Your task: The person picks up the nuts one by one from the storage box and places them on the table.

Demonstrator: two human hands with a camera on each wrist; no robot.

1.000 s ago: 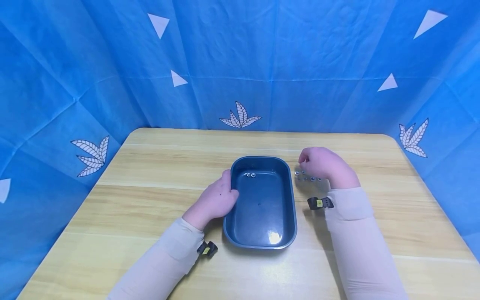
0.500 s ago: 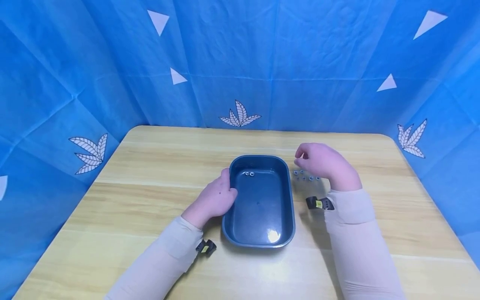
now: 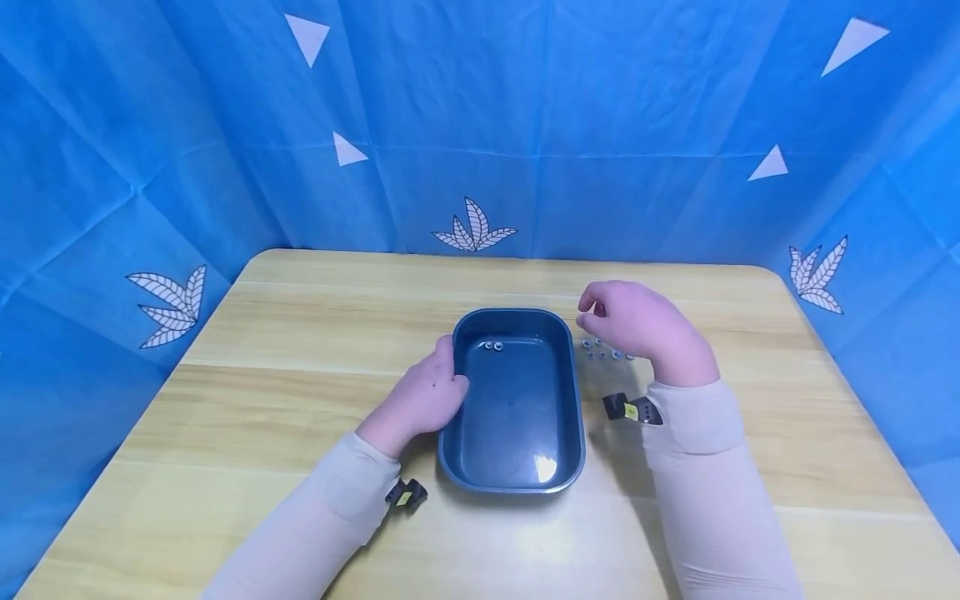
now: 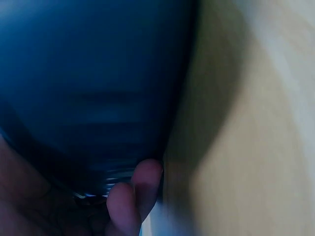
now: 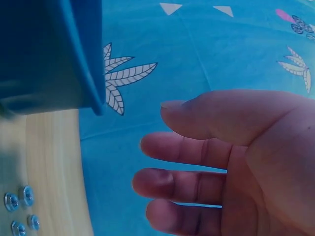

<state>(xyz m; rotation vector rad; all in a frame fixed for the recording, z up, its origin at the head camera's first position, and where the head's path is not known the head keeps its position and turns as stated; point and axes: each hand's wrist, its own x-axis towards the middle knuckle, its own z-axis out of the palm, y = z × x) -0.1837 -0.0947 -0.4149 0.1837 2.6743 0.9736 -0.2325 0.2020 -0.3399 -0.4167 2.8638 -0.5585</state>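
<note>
A dark blue rectangular tray (image 3: pixel 513 417) sits on the table. My left hand (image 3: pixel 423 392) grips its left side, thumb over the rim; in the left wrist view, fingertips (image 4: pixel 123 209) press the tray's outer wall (image 4: pixel 98 64). Two small metal nuts (image 3: pixel 498 347) lie inside, near the far end. Beyond the tray's right rim hovers my right hand (image 3: pixel 637 321), fingers loosely bent. Seen from the right wrist, thumb and fingers (image 5: pixel 157 183) stand apart with nothing between them. Several more nuts (image 3: pixel 617 354) lie on the table below that hand, some partly hidden by it.
The light wooden table (image 3: pixel 300 333) ends at a blue patterned curtain (image 3: pixel 480 100) behind and at both sides. A dark strap with a small block sits on each wrist, the right strap (image 3: pixel 633 409) hanging close to the tray's right side.
My right hand has drifted slightly left and up toward the tray's far right corner, and its thumb and forefinger have parted. The left hand keeps its grip; the whole head view has shifted a little.
</note>
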